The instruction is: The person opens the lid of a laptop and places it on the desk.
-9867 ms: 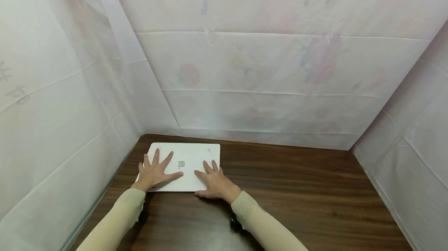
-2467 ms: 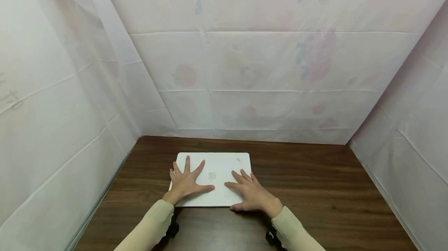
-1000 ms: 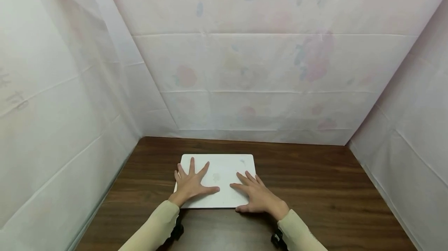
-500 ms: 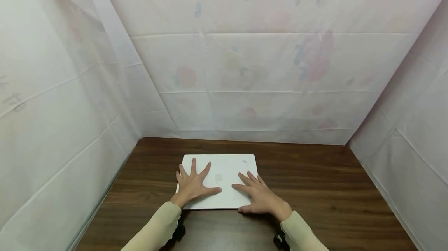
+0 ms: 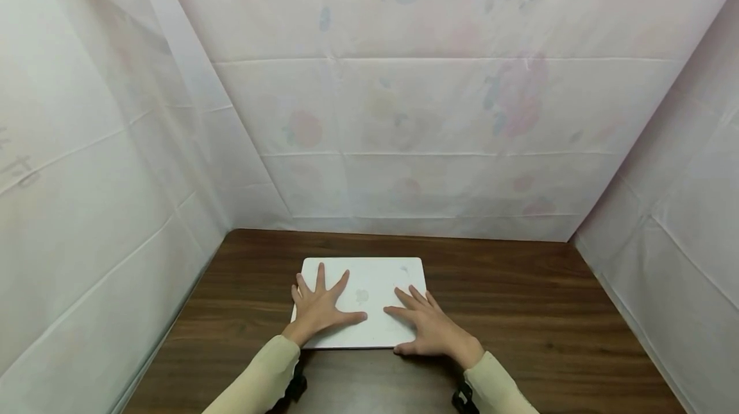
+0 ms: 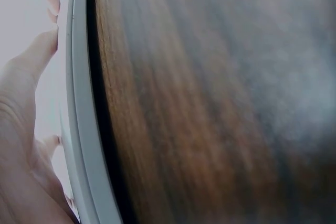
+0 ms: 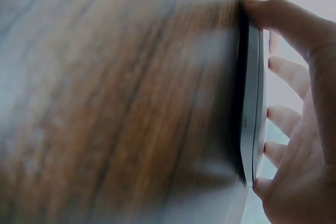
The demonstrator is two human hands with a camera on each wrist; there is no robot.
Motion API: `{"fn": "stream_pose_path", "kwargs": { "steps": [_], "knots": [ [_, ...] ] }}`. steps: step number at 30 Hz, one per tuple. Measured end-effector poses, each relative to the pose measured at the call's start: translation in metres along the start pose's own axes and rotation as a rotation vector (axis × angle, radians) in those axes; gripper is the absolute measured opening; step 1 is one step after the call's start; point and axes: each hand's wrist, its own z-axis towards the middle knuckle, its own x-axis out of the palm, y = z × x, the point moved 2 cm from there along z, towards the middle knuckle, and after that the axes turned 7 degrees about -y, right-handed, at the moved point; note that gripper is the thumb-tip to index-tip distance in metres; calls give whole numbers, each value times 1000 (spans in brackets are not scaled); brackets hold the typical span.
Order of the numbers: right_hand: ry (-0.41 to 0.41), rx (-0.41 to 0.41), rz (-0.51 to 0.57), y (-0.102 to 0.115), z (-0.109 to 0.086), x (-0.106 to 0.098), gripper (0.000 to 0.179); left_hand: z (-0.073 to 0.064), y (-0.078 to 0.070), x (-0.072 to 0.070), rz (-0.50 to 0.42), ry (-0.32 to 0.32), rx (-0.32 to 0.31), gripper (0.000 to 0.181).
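Note:
A closed silver laptop (image 5: 375, 334) with a faint apple logo lies flat on the dark wooden table. My left hand (image 5: 316, 309) rests spread on the left part of its lid, fingers pointing away and thumb toward the middle. In the left wrist view the thumb of my left hand (image 6: 26, 82) lies on the lid above the laptop's front edge (image 6: 84, 93). My right hand (image 5: 430, 326) is spread over the right side, fingertips on the lid. Its thumb touches the laptop's front edge (image 7: 251, 103) in the right wrist view, where the right hand (image 7: 310, 114) stands beside it.
The brown wood-grain table (image 5: 519, 311) extends around the laptop, widest to the right. A pale printed curtain (image 5: 416, 189) hangs along the back edge, with more curtain (image 5: 115, 241) at the left and right sides. Dark wrist-worn devices (image 5: 464, 396) sit under both sleeves.
Since the oldest frame, both hands have slid the laptop rightward and nearer me, from the back left toward the middle. Over the last half second it hardly moves, and the hands keep their spread.

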Motion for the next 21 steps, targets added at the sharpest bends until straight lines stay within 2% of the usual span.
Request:
{"fn": "stream_pose_path", "kwargs": {
  "steps": [7,21],
  "knots": [
    [5,13,12,0,-2,-1,76,2,1,6,-8,1,-1,120],
    [5,20,23,-3,-6,-4,74,2,-11,2,14,-4,6,117]
  ]
}}
